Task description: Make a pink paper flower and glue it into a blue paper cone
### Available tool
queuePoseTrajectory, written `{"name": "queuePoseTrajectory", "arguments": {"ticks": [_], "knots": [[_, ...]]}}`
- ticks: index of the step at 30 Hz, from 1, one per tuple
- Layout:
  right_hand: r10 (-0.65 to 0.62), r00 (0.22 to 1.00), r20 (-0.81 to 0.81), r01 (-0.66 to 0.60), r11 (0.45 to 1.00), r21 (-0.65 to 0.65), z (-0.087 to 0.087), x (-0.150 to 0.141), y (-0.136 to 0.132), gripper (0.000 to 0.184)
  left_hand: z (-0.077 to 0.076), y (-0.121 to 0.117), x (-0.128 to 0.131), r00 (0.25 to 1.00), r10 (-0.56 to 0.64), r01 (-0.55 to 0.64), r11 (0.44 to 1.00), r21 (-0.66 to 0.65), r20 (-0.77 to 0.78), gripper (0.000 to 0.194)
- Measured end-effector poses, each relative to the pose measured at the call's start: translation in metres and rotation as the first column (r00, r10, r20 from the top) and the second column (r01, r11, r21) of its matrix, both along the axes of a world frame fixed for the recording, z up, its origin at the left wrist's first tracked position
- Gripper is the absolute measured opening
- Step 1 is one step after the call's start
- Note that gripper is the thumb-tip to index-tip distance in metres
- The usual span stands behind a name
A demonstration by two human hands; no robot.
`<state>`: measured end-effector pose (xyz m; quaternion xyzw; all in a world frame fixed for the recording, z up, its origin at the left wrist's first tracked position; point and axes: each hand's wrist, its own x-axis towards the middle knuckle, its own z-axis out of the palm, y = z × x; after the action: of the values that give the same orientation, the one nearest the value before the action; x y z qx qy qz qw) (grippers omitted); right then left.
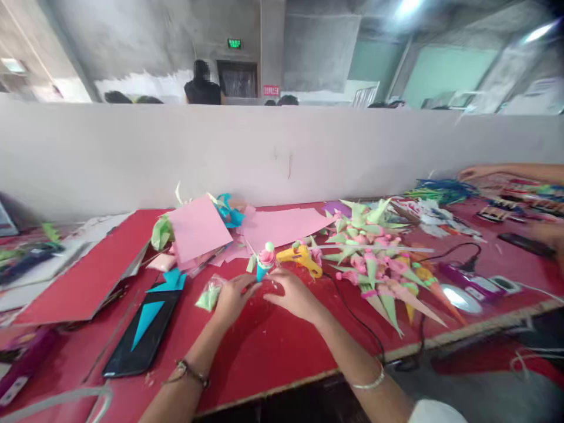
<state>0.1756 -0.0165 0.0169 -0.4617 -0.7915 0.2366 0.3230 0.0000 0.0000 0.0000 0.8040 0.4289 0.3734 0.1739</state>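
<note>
A small craft ice cream cone [266, 257] with a blue base, a pink swirl and a pale green ball on top stands upright before me. My left hand [233, 298] pinches its blue lower end. On its other side, my right hand [293, 295] has thumb and fingers apart, with the fingertips close to the cone; whether they touch it I cannot tell. Just behind my right hand lies a yellow glue gun [302, 257] with a glue stick [379, 249] pointing right. A plastic bag of pale green material [208, 295] lies beside my left hand.
Finished paper cones [374, 264] are heaped at right. Pink sheets [200, 229] lie behind. At left, a black flat device [163, 341] carries blue paper pieces [147, 320], near a red board [92, 270]. A purple power strip [467, 282] and another person's arm [524, 170] are right.
</note>
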Motion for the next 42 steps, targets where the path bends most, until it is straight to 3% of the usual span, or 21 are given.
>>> {"name": "queuePoseTrajectory", "arguments": {"ticks": [5,7,10,13,17,19,22,25,28,34,42], "knots": [[-0.014,0.999,0.034,0.016,0.998,-0.056,0.007,0.019,-0.022,0.021,0.007,0.003,0.001,0.996,0.087,-0.087,0.995,-0.048,-0.006,0.022],[-0.022,1.0,0.02,0.023,0.995,-0.096,0.01,0.027,-0.031,0.013,0.013,0.002,0.003,0.997,0.076,-0.077,0.995,-0.063,-0.016,0.022],[-0.035,0.999,-0.006,0.033,0.983,-0.18,0.011,0.037,-0.042,0.018,0.025,0.004,0.008,0.997,0.039,-0.042,0.998,-0.047,-0.061,0.023],[-0.079,0.996,-0.043,0.07,0.98,-0.187,0.003,0.042,-0.048,0.024,0.044,0.017,0.017,0.993,0.012,-0.009,1.0,0.026,-0.116,0.024],[-0.116,0.989,-0.095,0.095,0.975,-0.199,-0.014,0.04,-0.051,0.018,0.078,0.049,0.043,0.993,-0.022,0.037,0.991,0.13,-0.114,0.025],[-0.12,0.991,-0.059,0.111,0.983,-0.147,-0.022,0.038,-0.052,0.016,0.094,0.064,0.062,0.976,-0.077,0.107,0.984,0.141,-0.206,0.027],[-0.139,0.987,0.076,0.142,0.989,-0.04,-0.028,0.034,-0.054,0.017,0.11,0.083,0.098,0.924,-0.05,0.146,0.963,0.228,-0.38,0.029],[-0.158,0.949,0.272,0.15,0.987,0.051,-0.028,0.03,-0.055,0.018,0.116,0.095,0.136,0.826,-0.014,0.202,0.94,0.273,-0.564,0.03],[-0.186,0.904,0.385,0.159,0.982,0.102,-0.027,0.028,-0.056,0.017,0.118,0.105,0.17,0.787,-0.006,0.231,0.93,0.286,-0.617,0.031],[-0.208,0.913,0.351,0.167,0.976,0.142,-0.03,0.027,-0.055,0.018,0.128,0.116,0.218,0.705,0.026,0.298,0.896,0.329,-0.709,0.023],[-0.206,0.928,0.309,0.172,0.976,0.134,-0.038,0.028,-0.053,0.018,0.13,0.114,0.252,0.655,0.01,0.361,0.874,0.325,-0.755,0.022]]}}
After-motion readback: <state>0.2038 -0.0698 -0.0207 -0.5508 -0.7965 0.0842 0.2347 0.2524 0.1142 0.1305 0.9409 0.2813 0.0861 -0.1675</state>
